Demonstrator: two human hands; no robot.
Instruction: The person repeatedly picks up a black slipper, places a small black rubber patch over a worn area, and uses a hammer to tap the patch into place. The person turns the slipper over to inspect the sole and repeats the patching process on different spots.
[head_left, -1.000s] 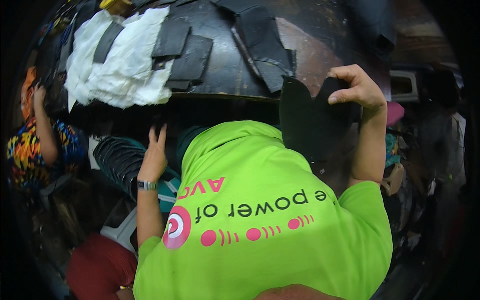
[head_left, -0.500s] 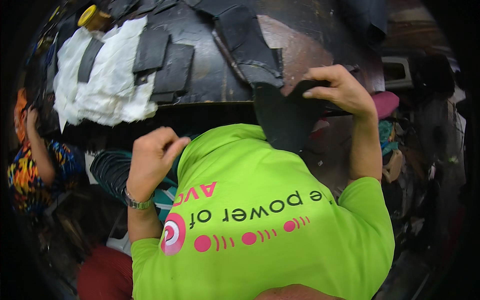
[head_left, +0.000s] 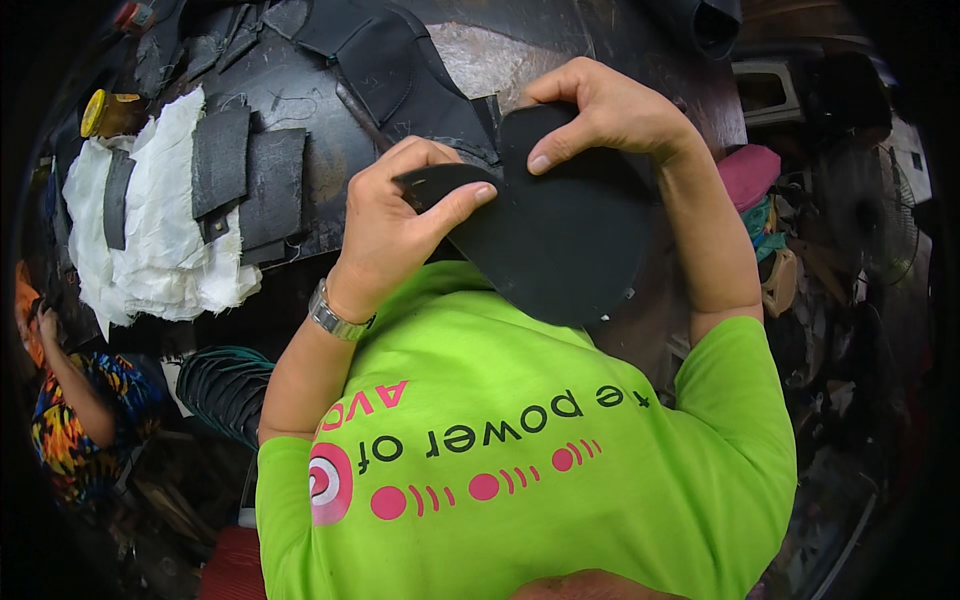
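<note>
A black sheet piece [head_left: 570, 235] with a notch in its top edge hangs between both hands, over my lap at the table's front edge. My left hand [head_left: 405, 205], with a metal watch on the wrist, pinches its left lobe between thumb and fingers. On the right lobe my right hand [head_left: 605, 115] grips the upper edge, thumb on the near face and fingers behind. Just beyond lies a larger black stitched piece [head_left: 385, 75] on the dark table [head_left: 330, 100].
At left, white fabric [head_left: 160, 230] lies with dark grey strips [head_left: 220, 160] on and beside it, near a yellow-lidded jar [head_left: 112, 113]. Another person [head_left: 85, 400] sits far left. A pink item [head_left: 748, 175] and a fan [head_left: 880, 215] are at the right.
My left hand has moved up and right from above my lap and taken hold of the black piece. My right hand has shifted up and left with it, and the view has shifted.
</note>
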